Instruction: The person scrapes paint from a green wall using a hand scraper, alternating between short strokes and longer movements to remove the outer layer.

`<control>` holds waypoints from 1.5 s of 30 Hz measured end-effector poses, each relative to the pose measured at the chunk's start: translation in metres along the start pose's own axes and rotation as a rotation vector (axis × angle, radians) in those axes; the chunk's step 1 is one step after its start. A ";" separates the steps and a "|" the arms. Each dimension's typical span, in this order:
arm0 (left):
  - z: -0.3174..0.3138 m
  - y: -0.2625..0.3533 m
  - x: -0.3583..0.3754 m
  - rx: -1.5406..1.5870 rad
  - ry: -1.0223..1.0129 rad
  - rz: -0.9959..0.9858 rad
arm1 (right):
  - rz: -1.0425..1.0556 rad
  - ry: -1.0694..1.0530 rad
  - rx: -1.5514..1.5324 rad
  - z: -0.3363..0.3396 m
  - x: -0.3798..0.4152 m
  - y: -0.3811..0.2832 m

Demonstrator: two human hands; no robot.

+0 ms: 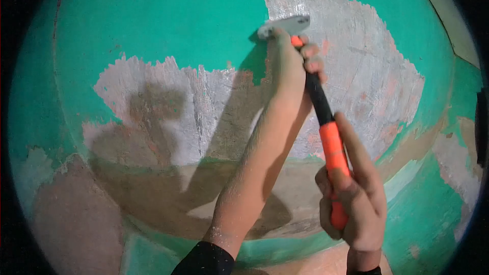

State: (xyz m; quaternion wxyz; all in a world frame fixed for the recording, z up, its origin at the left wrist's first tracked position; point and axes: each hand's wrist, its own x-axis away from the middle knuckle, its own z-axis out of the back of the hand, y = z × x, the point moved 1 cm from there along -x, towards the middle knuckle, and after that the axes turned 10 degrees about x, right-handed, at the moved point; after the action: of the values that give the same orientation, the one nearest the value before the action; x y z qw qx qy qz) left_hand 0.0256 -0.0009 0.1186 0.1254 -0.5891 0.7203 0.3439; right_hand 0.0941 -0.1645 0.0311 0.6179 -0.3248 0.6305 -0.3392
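Both my hands are on a long-handled paint scraper [318,99] with an orange and black handle. My left hand [290,63] is wrapped round the upper shaft, its thumb up against the grey scraper head [293,26]. Lower down, my right hand [356,198] grips the orange end of the handle, with the index finger stretched along it. The head lies against the wall where green paint [168,15] meets a bare grey patch [356,56]. Its blade edge is too blurred to make out.
Ragged green paint edges border the bare plaster [219,112] to the left. Below runs a brown band [168,193], then a curved green ledge [244,249]. More peeled wall [458,163] shows at the right. Shadows of my head and arm fall on the wall.
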 end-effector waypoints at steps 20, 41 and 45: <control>-0.001 0.000 -0.002 0.000 -0.004 -0.024 | -0.001 -0.058 0.096 0.008 0.001 -0.003; -0.003 0.006 -0.007 -0.022 -0.016 -0.001 | 0.052 -0.044 0.076 -0.002 -0.008 -0.010; -0.008 0.009 -0.013 -0.005 -0.075 -0.028 | 0.117 -0.039 0.118 0.003 -0.009 -0.004</control>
State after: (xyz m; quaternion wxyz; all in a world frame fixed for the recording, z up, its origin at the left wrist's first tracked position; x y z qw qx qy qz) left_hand 0.0229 0.0046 0.1353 0.1558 -0.5863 0.7058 0.3659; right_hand 0.0974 -0.1597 0.0394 0.6670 -0.2570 0.6151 -0.3327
